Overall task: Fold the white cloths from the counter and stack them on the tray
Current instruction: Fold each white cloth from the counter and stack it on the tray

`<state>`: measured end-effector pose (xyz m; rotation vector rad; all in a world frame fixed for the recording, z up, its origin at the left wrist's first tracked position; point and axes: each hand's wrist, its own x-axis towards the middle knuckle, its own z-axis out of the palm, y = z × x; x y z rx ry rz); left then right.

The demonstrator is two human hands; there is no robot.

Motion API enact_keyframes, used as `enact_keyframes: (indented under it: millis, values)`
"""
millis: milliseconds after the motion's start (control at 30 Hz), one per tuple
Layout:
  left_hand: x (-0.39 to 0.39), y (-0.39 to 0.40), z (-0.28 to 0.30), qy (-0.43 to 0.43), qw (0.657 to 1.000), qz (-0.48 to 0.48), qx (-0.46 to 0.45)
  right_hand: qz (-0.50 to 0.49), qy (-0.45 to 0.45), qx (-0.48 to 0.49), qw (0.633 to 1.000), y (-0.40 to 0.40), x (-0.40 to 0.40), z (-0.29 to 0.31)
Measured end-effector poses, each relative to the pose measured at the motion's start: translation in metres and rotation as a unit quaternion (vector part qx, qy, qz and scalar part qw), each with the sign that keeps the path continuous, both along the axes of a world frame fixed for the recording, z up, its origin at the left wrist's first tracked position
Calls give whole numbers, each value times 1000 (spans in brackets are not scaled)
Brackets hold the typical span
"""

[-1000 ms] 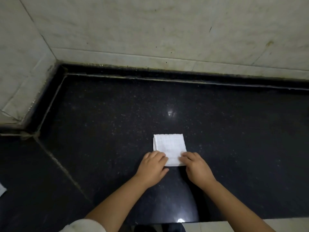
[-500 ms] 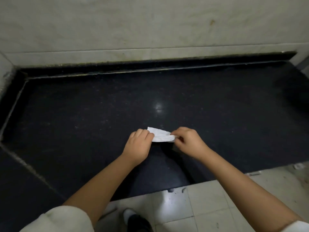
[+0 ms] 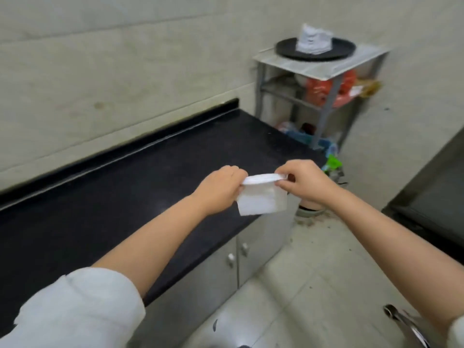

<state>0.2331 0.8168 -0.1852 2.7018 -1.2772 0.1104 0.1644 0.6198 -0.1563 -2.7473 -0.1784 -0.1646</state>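
Observation:
A folded white cloth (image 3: 261,199) hangs in the air above the right end of the black counter (image 3: 100,197). My left hand (image 3: 221,189) pinches its top left corner and my right hand (image 3: 305,183) pinches its top right corner. Far off at the upper right, a round black tray (image 3: 288,51) rests on a small marble-topped stand (image 3: 324,69). A stack of folded white cloths (image 3: 313,41) sits on the tray.
Grey cabinet doors (image 3: 233,259) with knobs run under the counter. Orange bags (image 3: 324,92) and clutter fill the stand's lower shelves. A dark appliance (image 3: 431,197) stands at the right, and a metal tap (image 3: 406,325) pokes in at the bottom right. Pale floor tiles lie between.
Both hands have lifted the folded cloth off the counter and carried it rightward. My view has swung right, bringing the stand and tray into sight.

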Motion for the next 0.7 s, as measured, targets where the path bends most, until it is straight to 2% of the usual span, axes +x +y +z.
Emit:
enact_keyframes:
  millis: [300,533,700]
  values:
    - [80,-219,62,-54,995,-88,-2,-145,-42,46,987,-198,34,54]
    - [209,-370,109,-32,992,-98,-66,-168,-63,141,974,-342,157,108]
    - [287,-438,151,-44,995,-66,-68,-164,-72,160,971,-417,245,143]
